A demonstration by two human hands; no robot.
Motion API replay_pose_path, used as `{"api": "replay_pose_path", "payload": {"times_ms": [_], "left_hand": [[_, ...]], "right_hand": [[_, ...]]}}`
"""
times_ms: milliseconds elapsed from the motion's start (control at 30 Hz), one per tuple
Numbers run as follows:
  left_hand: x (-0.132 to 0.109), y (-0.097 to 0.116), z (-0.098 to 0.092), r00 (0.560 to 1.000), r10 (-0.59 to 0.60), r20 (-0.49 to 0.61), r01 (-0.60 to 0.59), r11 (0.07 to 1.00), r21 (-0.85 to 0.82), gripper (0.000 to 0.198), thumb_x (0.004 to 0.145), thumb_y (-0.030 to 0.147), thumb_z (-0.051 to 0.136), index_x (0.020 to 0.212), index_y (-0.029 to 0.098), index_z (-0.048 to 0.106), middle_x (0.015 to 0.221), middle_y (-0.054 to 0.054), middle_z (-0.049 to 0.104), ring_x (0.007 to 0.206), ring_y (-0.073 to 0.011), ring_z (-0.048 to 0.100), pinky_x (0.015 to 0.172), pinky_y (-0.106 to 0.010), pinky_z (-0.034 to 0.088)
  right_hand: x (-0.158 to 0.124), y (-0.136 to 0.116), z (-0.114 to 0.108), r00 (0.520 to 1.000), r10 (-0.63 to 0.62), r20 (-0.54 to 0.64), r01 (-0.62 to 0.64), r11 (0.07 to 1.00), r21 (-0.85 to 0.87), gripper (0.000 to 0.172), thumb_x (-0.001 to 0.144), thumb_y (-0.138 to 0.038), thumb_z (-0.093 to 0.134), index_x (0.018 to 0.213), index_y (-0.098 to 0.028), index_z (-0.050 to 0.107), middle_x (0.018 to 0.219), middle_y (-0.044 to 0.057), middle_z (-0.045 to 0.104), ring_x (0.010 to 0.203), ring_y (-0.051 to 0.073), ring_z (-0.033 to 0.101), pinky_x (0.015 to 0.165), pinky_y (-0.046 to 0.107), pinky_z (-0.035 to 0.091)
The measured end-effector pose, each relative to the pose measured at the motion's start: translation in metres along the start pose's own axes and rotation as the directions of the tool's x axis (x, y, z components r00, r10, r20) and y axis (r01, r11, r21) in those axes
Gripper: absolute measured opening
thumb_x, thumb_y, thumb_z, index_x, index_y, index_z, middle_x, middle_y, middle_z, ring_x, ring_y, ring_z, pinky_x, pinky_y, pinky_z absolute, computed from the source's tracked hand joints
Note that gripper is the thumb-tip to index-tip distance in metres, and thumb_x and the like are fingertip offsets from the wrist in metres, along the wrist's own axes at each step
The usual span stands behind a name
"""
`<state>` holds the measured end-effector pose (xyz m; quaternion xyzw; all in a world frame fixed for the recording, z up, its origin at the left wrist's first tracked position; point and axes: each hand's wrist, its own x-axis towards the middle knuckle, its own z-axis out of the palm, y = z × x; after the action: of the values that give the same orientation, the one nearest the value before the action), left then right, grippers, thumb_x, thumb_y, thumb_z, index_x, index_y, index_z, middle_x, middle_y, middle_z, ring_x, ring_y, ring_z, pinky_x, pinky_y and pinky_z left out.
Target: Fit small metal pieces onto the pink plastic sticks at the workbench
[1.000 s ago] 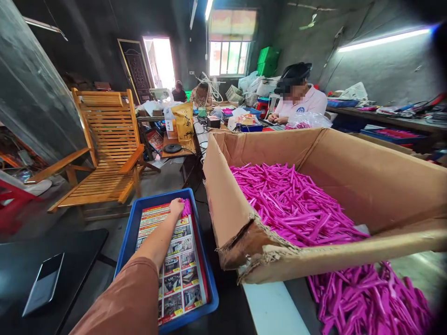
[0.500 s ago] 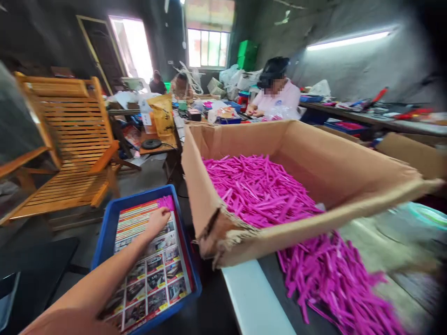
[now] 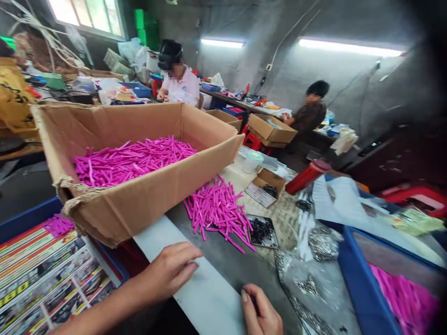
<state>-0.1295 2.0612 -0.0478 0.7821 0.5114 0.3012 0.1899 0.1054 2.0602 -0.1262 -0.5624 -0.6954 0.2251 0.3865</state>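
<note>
Holding left hand (image 3: 174, 272) and right hand (image 3: 260, 309) apart, loosely curled, contents impossible to tell, nearside of the open brown cardboard box (image 3: 146, 207); facing slender magenta sticks (image 3: 221, 209) heaped right of it, mostly pointing away from it, nearer the left hand.

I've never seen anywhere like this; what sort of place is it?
Probably a small workshop: a cardboard box of magenta sticks, a tray of black parts, and people at work nearby.
</note>
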Motion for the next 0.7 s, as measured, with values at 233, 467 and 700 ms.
{"api": "replay_pose_path", "payload": {"times_ms": [233, 467, 700], "left_hand": [[0.089, -0.005, 0.052, 0.951, 0.197, 0.239, -0.285, 0.862, 0.419, 0.016, 0.081, 0.013, 0.04, 0.077, 0.016, 0.055, 0.076, -0.003, 0.054, 0.071, -0.0157, 0.046, 0.059, -0.025, 0.033], [0.101, -0.001, 0.07, 0.908, 0.255, 0.333, -0.4, 0.766, 0.503, 0.019, 0.084, 0.017, 0.037, 0.074, 0.014, 0.052, 0.084, -0.004, 0.05, 0.082, -0.0189, 0.042, 0.065, -0.03, 0.028], [0.083, 0.017, 0.069, 0.879, 0.323, 0.351, -0.459, 0.772, 0.439, 0.013, 0.083, 0.014, 0.038, 0.077, 0.016, 0.049, 0.08, -0.004, 0.052, 0.079, -0.0197, 0.043, 0.069, -0.035, 0.028]], "right_hand": [[0.008, -0.013, -0.008, 0.987, -0.144, 0.067, 0.143, 0.989, 0.025, 0.018, 0.081, -0.028, 0.039, 0.073, -0.019, 0.052, 0.061, 0.001, 0.057, 0.056, 0.013, 0.054, 0.052, 0.02, 0.042], [0.01, -0.017, -0.008, 0.988, -0.128, 0.082, 0.127, 0.992, 0.017, 0.018, 0.081, -0.024, 0.036, 0.069, -0.018, 0.049, 0.058, 0.0, 0.053, 0.055, 0.013, 0.051, 0.05, 0.021, 0.039], [0.012, -0.015, -0.008, 0.983, 0.115, -0.142, -0.082, 0.973, 0.215, 0.027, 0.079, -0.029, 0.043, 0.101, -0.014, 0.048, 0.07, 0.003, 0.058, 0.058, 0.013, 0.054, 0.052, 0.021, 0.044]]}}
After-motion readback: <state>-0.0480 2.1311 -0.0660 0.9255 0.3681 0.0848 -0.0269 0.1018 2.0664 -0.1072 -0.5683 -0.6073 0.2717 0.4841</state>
